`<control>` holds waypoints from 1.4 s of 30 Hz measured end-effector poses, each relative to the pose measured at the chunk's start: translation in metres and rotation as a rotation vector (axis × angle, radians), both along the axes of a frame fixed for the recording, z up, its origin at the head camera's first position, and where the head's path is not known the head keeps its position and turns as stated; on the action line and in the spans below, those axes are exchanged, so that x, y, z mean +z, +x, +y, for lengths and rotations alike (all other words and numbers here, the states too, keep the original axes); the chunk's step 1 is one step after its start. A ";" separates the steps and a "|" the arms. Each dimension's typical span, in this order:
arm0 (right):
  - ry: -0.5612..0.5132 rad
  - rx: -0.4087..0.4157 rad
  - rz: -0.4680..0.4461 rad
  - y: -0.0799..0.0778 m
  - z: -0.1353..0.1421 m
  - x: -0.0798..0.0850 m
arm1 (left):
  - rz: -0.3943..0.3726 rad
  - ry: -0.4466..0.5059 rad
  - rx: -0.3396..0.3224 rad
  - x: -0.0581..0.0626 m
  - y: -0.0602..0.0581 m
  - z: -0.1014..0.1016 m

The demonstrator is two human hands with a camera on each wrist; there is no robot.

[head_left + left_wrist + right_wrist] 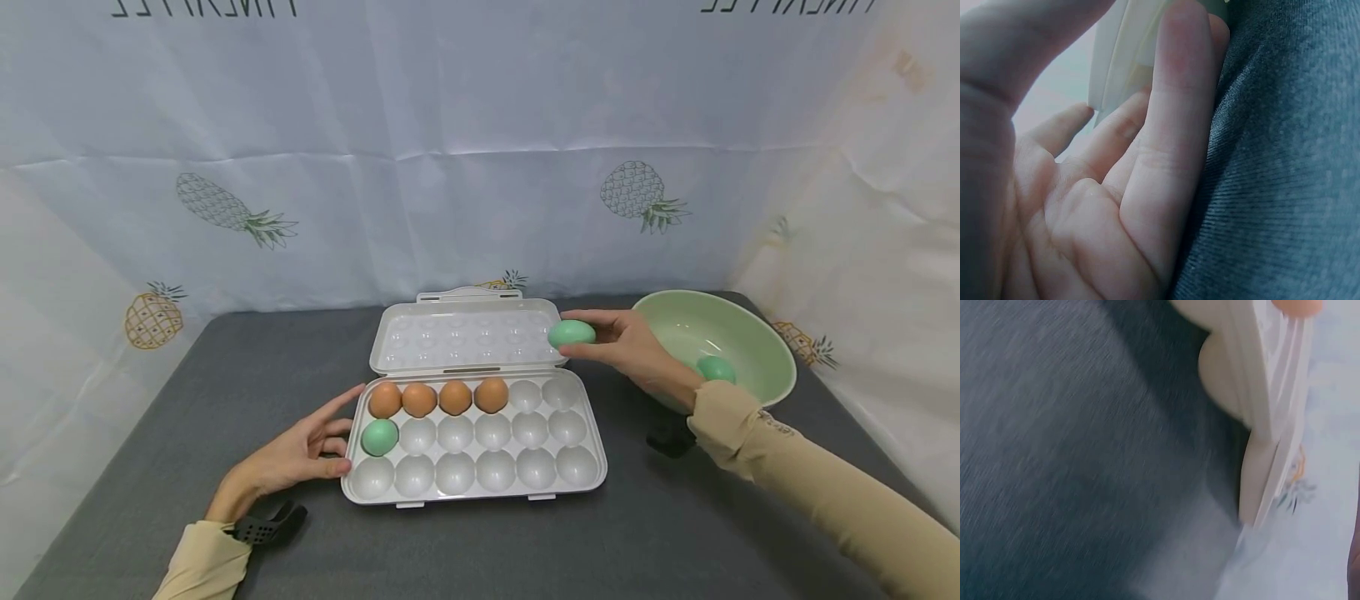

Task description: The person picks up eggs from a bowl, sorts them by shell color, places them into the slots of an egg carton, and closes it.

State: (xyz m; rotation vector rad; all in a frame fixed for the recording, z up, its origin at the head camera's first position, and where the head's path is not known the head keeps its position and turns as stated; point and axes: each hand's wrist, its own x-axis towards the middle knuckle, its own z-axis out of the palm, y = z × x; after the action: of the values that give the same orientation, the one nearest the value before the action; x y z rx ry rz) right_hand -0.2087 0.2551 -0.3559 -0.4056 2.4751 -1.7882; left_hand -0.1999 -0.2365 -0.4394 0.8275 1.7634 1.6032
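A white plastic egg box (475, 492) lies open on the dark cloth, its lid (468, 333) folded back. Several brown eggs (455, 397) fill the left part of its back row. One green egg (379, 437) sits in the leftmost cup of the middle row. My left hand (296, 454) rests at the box's left edge, fingers spread along it and thumb near the front corner; its palm (1079, 219) is bare in the left wrist view. With thumb and fingers, my right hand (626, 346) pinches another green egg (572, 333) in front of the lid's right end.
Behind the right forearm stands a light green bowl (738, 337) with a green egg (716, 368) inside, partly hidden by the wrist. A white curtain (465, 217) with pineapple prints hangs along the back and sides of the table (300, 367).
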 end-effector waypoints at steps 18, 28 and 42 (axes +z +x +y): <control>-0.048 0.151 0.015 0.004 -0.075 0.001 | 0.014 -0.023 0.022 0.001 0.001 0.000; -0.088 0.209 -0.022 0.006 -0.109 0.003 | -0.021 0.020 -0.014 0.001 0.000 -0.001; -0.102 0.339 -0.088 0.017 -0.166 0.000 | -0.024 0.020 -0.022 0.002 -0.002 -0.001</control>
State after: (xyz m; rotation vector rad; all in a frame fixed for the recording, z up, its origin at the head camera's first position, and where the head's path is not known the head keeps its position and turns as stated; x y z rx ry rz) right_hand -0.1915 0.0894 -0.3558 -0.6899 2.1095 -1.7527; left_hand -0.2018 -0.2376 -0.4371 0.8310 1.7189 1.6119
